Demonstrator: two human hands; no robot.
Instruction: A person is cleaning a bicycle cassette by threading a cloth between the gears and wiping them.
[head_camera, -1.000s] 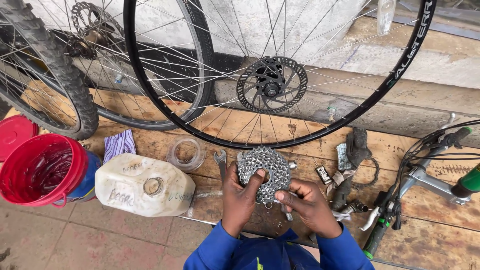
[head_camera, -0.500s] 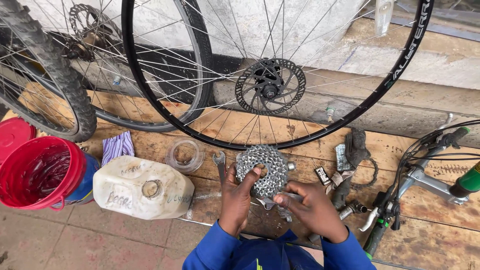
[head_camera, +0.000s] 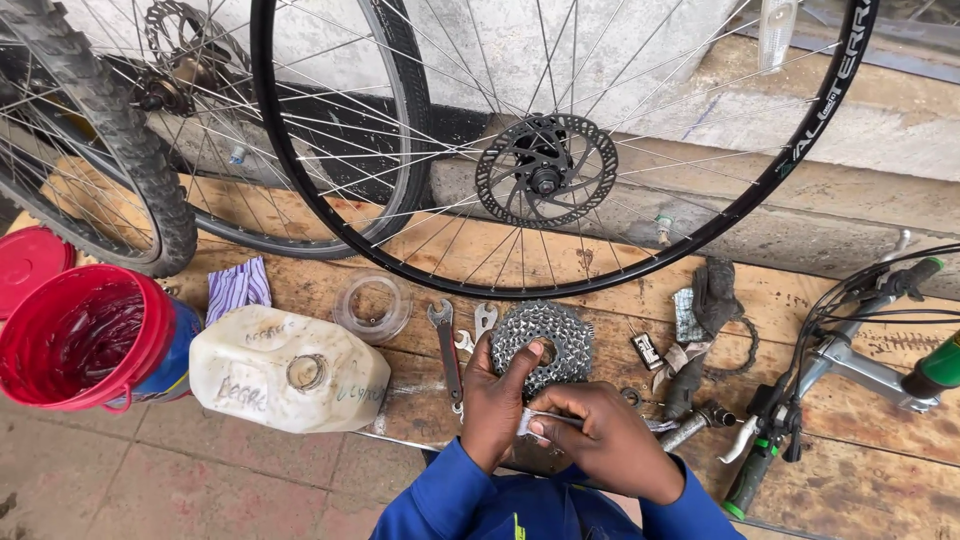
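A grimy, toothed metal cassette (head_camera: 545, 345) stands tilted on the wooden table (head_camera: 860, 480). The left hand (head_camera: 497, 405) grips its lower edge, thumb in the centre hole. Right hand (head_camera: 600, 440) fingers pinch a small pale tool (head_camera: 540, 421) just below it.

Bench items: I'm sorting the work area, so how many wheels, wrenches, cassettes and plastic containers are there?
Wheels: 3
Wrenches: 2
Cassettes: 1
Plastic containers: 2, red bucket and white jug
Total: 8

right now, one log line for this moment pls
left hand: holds cassette | right hand: pinches small white piece | nearby: wrenches, white jug
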